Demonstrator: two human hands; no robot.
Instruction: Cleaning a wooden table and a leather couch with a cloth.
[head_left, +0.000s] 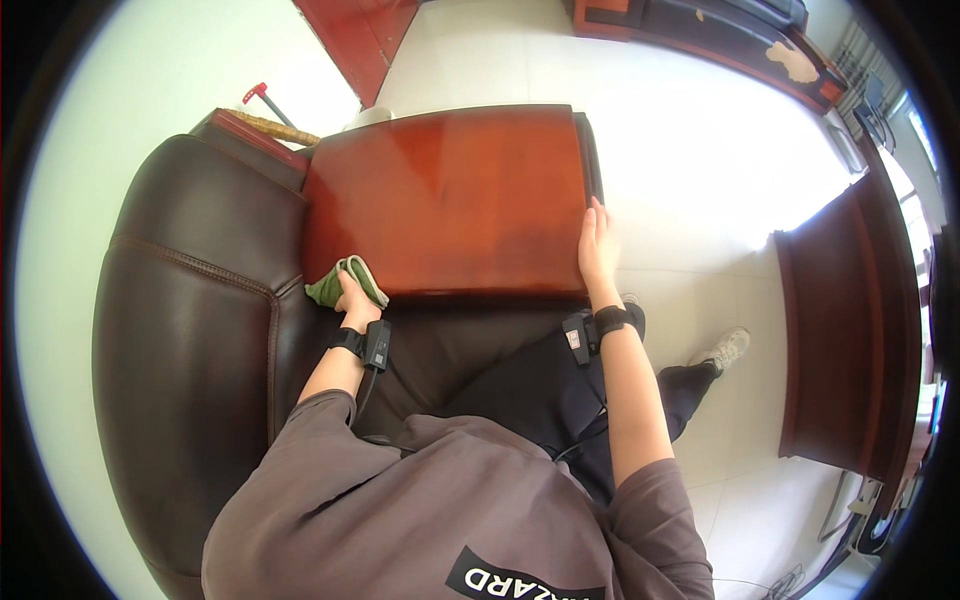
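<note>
A green cloth with a pale edge is bunched in my left hand. My left fingers are closed on it at the near left corner of a glossy red-brown wooden tabletop. Along the tabletop's right edge rests my right hand, its fingers stretched out and pointing away from me. The undersides of those fingers are hidden. Each wrist wears a black strap with a small box on it.
A dark brown leather sofa curves around the left and near side of the table. Behind its wooden arm is a red-headed tool. A wooden desk stands at the right, with cables on the floor by it. Another dark seat is at the far right.
</note>
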